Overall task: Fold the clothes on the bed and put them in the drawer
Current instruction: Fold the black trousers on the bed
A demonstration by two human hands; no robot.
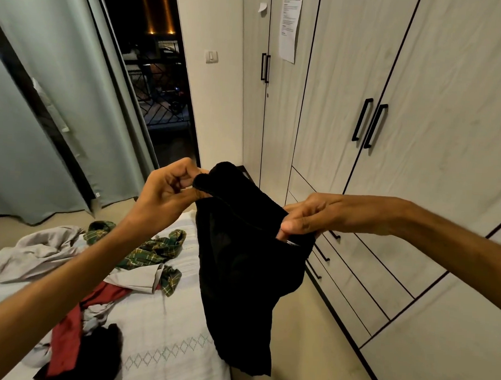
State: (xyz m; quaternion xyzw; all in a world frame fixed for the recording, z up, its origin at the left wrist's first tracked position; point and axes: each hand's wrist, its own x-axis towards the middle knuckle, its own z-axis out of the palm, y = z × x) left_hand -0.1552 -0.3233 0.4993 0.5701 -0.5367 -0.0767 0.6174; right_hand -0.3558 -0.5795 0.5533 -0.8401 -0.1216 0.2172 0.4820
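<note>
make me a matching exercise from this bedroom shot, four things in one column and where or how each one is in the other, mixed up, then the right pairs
Things
1. black fabric garment
2. green and yellow plaid shirt
3. printed white paper sheet
4. red cloth garment

Places or states
A. stuck on a wardrobe door
B. held up in the air by the left hand and right hand
C. crumpled on the bed's white cover, toward its far end
D. lying on the bed near the camera, beside a dark piece

Pairs: 1-B, 2-C, 3-A, 4-D
</note>
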